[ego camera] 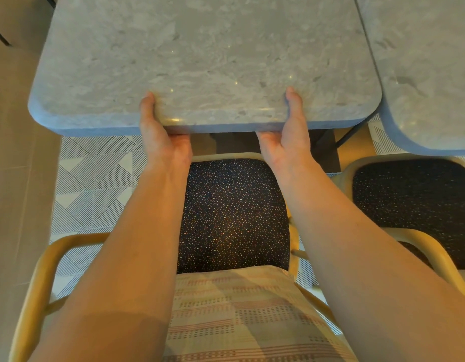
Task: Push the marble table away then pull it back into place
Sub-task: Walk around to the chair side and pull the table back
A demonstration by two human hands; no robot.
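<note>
Gripping near edge of marble table (205, 58): left hand (160, 137) and right hand (286, 137), thumbs on top, fingers hidden beneath slab. Table lies straight ahead, both hands equally near; second tabletop (430, 74) just beside, right.

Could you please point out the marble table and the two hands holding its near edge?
marble table (200, 53): head view, bare middle of its top.
left hand (158, 137): head view, base of the thumb, below the table edge.
right hand (288, 134): head view, base of the thumb, below the table edge.
</note>
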